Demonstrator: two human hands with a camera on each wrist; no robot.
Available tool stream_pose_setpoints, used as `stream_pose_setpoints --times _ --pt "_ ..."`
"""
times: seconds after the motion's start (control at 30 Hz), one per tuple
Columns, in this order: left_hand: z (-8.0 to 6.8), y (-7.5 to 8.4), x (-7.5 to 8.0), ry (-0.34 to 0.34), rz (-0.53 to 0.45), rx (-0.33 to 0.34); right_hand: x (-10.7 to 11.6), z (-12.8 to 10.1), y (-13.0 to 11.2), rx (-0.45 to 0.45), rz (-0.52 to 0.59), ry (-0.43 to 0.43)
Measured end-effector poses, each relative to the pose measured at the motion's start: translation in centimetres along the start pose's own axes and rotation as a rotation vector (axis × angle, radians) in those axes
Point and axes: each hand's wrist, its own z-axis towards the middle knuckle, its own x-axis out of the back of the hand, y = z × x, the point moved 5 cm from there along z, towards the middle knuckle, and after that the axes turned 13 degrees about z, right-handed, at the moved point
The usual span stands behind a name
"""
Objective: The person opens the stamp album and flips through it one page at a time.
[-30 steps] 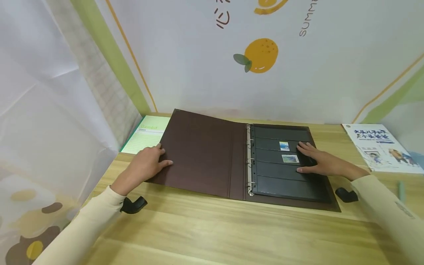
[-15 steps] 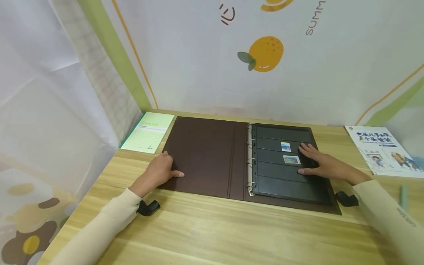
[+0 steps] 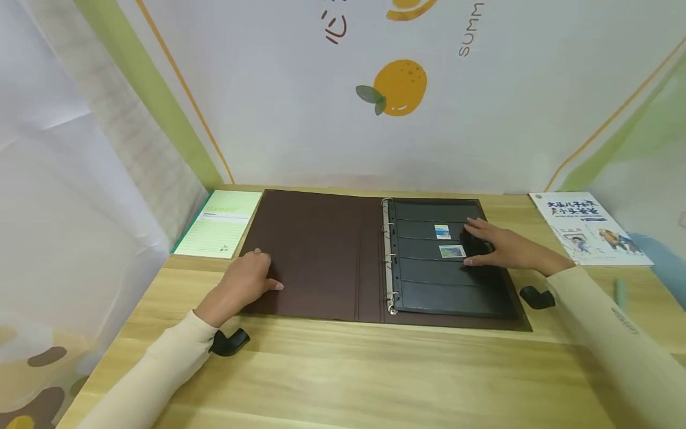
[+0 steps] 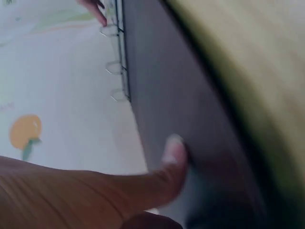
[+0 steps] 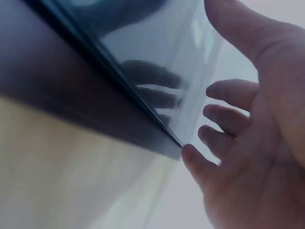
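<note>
- A brown binder (image 3: 316, 250) lies open and flat on the wooden table (image 3: 343, 369), spread between the two hands.
- Its right half holds a black pocket page (image 3: 445, 286) on metal rings (image 3: 390, 262), and two stamps (image 3: 452, 251) sit in the pockets just beside the right hand's fingertips.
- The right hand (image 3: 501, 247) rests on the outer part of that page, fingers straight and a little spread, palm down; the wrist view shows the fingertips (image 5: 224, 119) at the page's edge, holding nothing.
- The left hand (image 3: 248, 280) lies on the near outer corner of the brown cover, fingers loosely bent and the thumb (image 4: 171, 152) pressed flat on the cover; it grips nothing.
- Beyond the left hand, against the binder's far outer edge, lies a green notebook (image 3: 217, 225).
- To the outside of the right hand, well apart from the binder, lies a booklet (image 3: 586, 229) with a picture cover, and nearer the sleeve a pale green pen (image 3: 620, 293).
- Behind everything stands a white backdrop with a printed orange (image 3: 399, 88).
</note>
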Motion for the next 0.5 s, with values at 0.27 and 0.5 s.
stream_pose_setpoints --times 0.27,0.5 --pt "0.9 5.7 2.0 -0.130 0.076 -0.072 3.4 2.6 2.1 -0.077 -0.007 0.214" --pt "1.6 15.7 3.4 -0.026 0.023 -0.317 3.5 3.6 4.0 -0.191 0.083 0.142"
